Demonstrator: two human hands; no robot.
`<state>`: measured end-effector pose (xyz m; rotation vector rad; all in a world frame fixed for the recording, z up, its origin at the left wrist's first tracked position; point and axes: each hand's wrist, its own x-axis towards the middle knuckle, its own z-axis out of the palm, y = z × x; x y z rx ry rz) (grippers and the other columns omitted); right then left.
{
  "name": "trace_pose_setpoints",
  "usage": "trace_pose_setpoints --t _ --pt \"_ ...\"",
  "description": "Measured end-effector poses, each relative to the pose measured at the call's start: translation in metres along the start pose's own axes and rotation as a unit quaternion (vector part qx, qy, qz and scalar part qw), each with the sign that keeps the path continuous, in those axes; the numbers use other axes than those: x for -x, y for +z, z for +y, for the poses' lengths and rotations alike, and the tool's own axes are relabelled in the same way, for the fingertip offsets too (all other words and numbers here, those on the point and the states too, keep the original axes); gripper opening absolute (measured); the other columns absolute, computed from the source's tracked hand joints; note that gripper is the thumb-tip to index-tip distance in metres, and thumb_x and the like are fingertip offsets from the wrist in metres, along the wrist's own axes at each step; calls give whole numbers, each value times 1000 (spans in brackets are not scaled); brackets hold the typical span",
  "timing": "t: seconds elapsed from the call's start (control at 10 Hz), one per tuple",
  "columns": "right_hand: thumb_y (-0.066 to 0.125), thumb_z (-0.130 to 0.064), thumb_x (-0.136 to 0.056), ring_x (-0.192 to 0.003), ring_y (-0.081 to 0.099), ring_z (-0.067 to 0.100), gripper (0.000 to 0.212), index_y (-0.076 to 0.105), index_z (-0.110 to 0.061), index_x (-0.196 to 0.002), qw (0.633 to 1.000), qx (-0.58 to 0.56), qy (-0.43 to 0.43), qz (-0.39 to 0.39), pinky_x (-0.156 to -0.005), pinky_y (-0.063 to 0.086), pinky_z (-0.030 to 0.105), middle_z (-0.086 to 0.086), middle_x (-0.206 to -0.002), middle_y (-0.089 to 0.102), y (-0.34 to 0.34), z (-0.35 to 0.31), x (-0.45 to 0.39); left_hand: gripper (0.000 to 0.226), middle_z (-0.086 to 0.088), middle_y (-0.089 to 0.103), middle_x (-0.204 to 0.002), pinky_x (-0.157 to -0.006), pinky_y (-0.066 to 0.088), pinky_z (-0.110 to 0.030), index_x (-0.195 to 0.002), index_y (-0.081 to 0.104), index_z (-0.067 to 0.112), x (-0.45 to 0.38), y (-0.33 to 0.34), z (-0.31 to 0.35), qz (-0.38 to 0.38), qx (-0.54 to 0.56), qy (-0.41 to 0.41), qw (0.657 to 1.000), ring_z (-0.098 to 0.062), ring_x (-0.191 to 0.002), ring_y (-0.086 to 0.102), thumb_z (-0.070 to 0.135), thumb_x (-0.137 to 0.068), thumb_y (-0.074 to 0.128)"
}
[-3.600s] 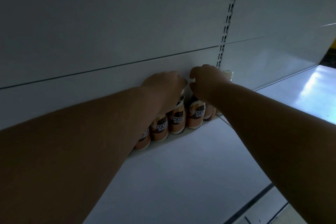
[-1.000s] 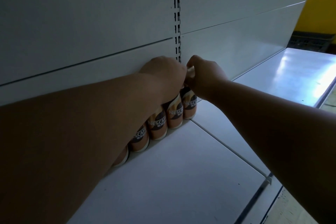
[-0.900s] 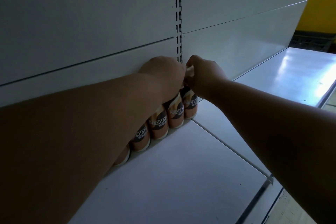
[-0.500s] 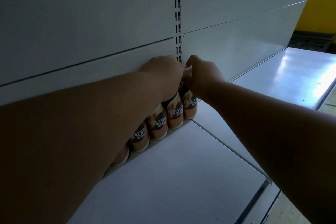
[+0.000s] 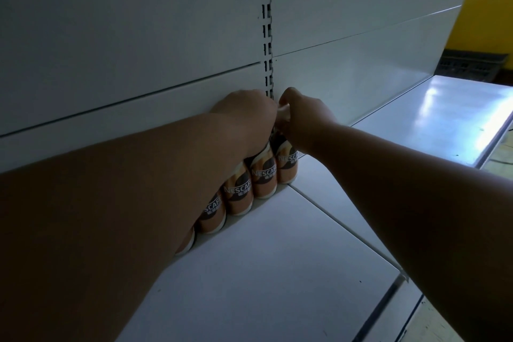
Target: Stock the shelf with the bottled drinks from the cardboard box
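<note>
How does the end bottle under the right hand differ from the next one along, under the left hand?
The rightmost orange-and-brown labelled coffee bottle shows its pale cap between the hands, under the right hand; its neighbouring orange-and-brown coffee bottle has its top hidden by the left hand. The rightmost's lettering is cut off; the neighbour's reads more fully. Both stand upright against the back panel.

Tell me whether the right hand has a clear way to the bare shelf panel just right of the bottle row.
Probably yes. The right hand sits atop the end bottle, and the shelf panel beside it is bare, with nothing standing there. The left hand stays left.
</note>
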<state>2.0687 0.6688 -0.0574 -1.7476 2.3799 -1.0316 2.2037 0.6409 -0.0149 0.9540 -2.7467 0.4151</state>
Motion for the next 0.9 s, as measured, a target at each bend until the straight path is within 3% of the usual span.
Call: trace_pose_setpoints --t 0.1,0.3,0.4,0.6,0.7,0.9 --pt "59 -21 -92 -64 54 16 26 48 -17 -115 1000 3 6 -7 -53 52 31 0 -77 50 -1 -3 1 22 -9 57 -99 -70 40 -31 -108 57 12 0 0 2 0 -8 -9 1000 -21 -81 53 18 -88 63" --pt "58 -14 -91 -61 49 14 30 44 -13 -118 999 37 -1 -12 -47 42 25 7 -86 56 -2 -8 4 20 -9 57 -97 -69 40 -31 -106 58 11 -1 -3 4 -5 -16 -19 1000 -21 -80 51 17 -88 63" --pt "59 -14 -91 -65 51 16 35 42 -11 -121 999 40 16 -25 -52 44 27 9 -91 57 -5 -11 5 18 -8 52 -90 -68 40 -32 -105 58 10 -2 -7 7 -28 -12 -28 999 -21 -78 51 15 -88 61" --pt "61 -17 -89 -96 57 29 46 38 -12 -129 999 52 -5 10 -75 51 36 15 -115 53 -3 -12 40 26 -12 47 -105 -71 36 -33 -110 48 11 26 -11 5 39 15 -13 999 -24 -88 44 15 -86 58" --pt "59 -25 -89 -108 53 30 47 39 -14 -130 997 59 -34 33 -85 48 39 15 -122 50 -11 -19 59 28 -11 48 -109 -71 35 -33 -108 47 12 52 -23 -7 63 24 -14 998 -27 -95 48 14 -84 61" --pt "59 -22 -89 -115 50 30 46 40 -13 -131 995 74 -58 25 -90 44 37 15 -125 50 -35 -68 95 22 -8 50 -103 -73 39 -35 -104 50 13 133 -51 -27 70 41 -37 996 -27 -95 49 22 -86 60"
